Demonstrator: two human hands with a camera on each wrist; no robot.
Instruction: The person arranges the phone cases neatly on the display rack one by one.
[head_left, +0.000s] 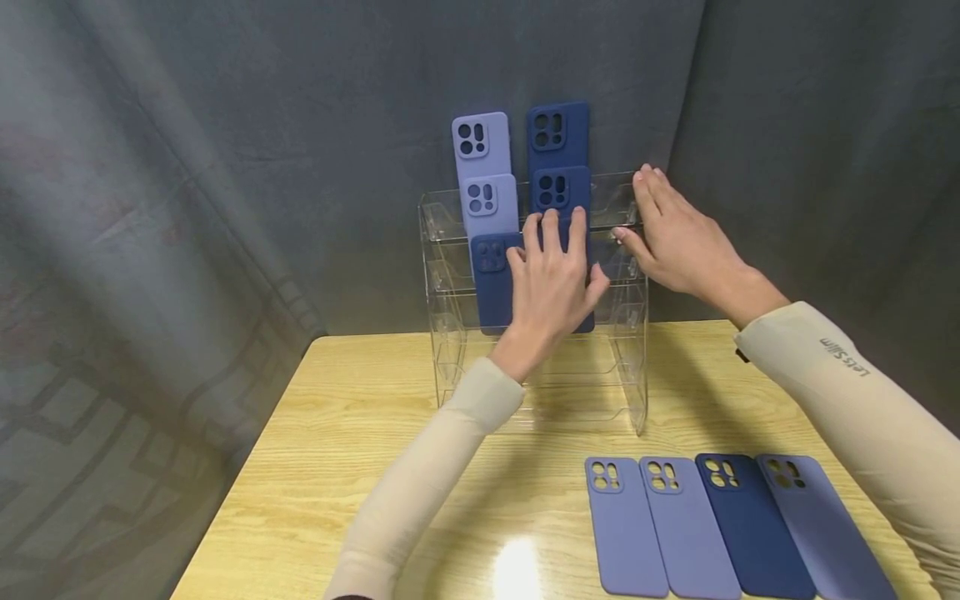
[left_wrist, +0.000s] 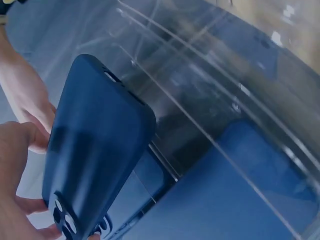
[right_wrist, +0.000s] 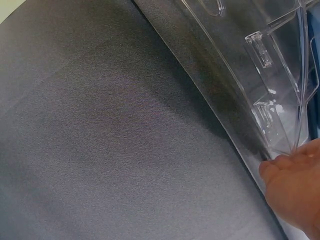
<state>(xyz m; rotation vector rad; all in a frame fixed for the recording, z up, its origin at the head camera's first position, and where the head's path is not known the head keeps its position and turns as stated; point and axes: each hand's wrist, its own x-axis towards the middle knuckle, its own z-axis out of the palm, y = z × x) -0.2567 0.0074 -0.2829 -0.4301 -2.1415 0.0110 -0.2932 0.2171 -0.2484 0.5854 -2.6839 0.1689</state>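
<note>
At the left of the clear rack (head_left: 536,415) on the table (head_left: 337,417), two light purple phone cases (head_left: 487,162) stand stepped behind a dark blue one (head_left: 495,300). Next, your left hand (head_left: 551,287) has its fingers spread, pinching a dark blue phone case (left_wrist: 95,130) by its edges at the rack's front, before two more dark blue cases (head_left: 573,137). Your right hand (head_left: 686,246) grips the rack's upper right corner, fingers close together, thumb apart. Nearer you lie four cases side by side: light purple (head_left: 626,537), light purple (head_left: 692,533), dark blue (head_left: 756,533), light purple (head_left: 825,529).
</note>
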